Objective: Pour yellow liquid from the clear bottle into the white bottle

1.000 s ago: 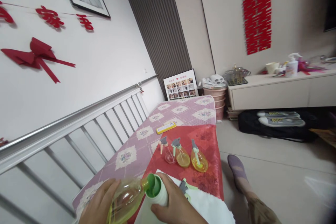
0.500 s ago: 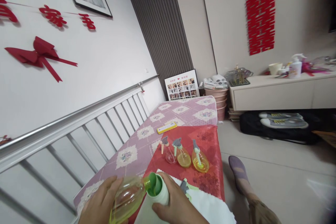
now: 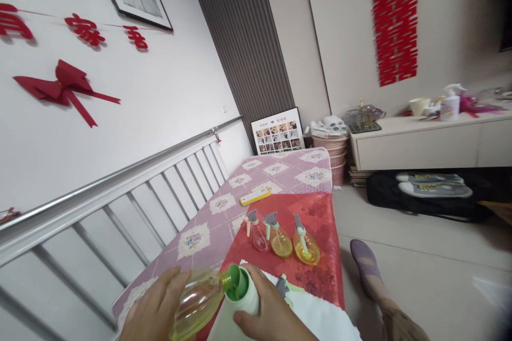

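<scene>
Two bare hands are closed around things. The left hand [image 3: 154,303] grips the body of a clear yellow-tinted bottle [image 3: 198,301], its fingers curled over the top and well short of spread; the right hand [image 3: 272,306] wraps around a white bottle [image 3: 248,298], thumb on the near side and fingers behind. The clear bottle is tilted, its neck at the green mouth of the white bottle; whether the two touch is hard to tell. Handling this well likely calls for a firm right-hand grip, the neck lined up with the opening, and small, slow changes of tilt so that nothing runs down the outside.

Just to the right of the white bottle, a loose spray head [image 3: 282,286] lies by a white cloth [image 3: 320,314]. Beyond the white bottle, on a red cloth [image 3: 298,205], stand a pink-triggered spray bottle [image 3: 261,240], a green-triggered spray bottle [image 3: 281,245] and a third spray bottle [image 3: 307,251] with yellow liquid. Farther beyond it, a yellow box [image 3: 255,196] rests on a patterned cover [image 3: 276,169].
</scene>
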A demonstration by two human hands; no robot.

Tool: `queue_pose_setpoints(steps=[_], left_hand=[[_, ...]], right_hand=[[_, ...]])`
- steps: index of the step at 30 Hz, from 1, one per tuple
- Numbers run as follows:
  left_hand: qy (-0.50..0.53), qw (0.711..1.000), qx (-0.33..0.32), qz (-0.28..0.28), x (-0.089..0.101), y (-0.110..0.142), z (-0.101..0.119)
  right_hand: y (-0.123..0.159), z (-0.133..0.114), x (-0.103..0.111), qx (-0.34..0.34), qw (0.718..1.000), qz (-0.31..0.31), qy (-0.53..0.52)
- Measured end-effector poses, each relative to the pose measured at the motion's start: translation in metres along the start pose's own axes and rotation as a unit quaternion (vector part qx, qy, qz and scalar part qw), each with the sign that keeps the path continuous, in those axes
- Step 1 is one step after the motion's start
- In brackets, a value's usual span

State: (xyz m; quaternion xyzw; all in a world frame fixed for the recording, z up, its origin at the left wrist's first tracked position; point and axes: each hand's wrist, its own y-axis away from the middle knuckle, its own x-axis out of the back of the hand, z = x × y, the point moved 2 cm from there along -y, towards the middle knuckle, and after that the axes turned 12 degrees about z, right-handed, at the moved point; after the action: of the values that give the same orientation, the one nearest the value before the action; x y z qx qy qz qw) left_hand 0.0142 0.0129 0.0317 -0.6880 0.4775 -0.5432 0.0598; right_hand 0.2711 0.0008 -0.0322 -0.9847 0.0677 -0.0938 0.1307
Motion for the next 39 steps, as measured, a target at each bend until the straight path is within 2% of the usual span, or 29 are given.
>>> queue_pose_setpoints(steps=[4,8,17,21,26,33,39], left_hand=[[-0.004,1.0,-0.012,-0.003,0.0016,-0.0018,-0.0009],[-0.004,1.0,0.01,-0.016,0.0033,-0.0024,-0.0007],[-0.004,1.0,-0.025,0.015,0.0063,-0.0061,-0.0008],[-0.004,1.0,-0.011,-0.003,0.0069,-0.006,0.0022],[-0.003,0.999,0.04,-0.022,0.005,-0.0043,0.0048],[0.014,0.998,0.029,-0.052,0.0032,-0.0042,0.0029],[0.01,0.997,0.053,-0.052,0.0046,-0.0041,0.0061]], right_hand=[[-0.0003,0.0011,-0.0008,0.003,1.0,0.002,-0.005],[-0.0014,0.0014,-0.0007,0.011,1.0,0.003,-0.008],[0.0001,0.0006,-0.0007,0.0,1.0,-0.002,0.004],[0.0,-0.0006,0.0006,-0.001,1.0,-0.004,-0.001],[-0.0003,-0.0015,0.0004,0.005,1.0,-0.004,-0.009],[-0.0003,0.0009,-0.0007,-0.001,1.0,-0.004,-0.012],[0.0006,-0.0007,0.0,0.0,1.0,-0.004,-0.003]])
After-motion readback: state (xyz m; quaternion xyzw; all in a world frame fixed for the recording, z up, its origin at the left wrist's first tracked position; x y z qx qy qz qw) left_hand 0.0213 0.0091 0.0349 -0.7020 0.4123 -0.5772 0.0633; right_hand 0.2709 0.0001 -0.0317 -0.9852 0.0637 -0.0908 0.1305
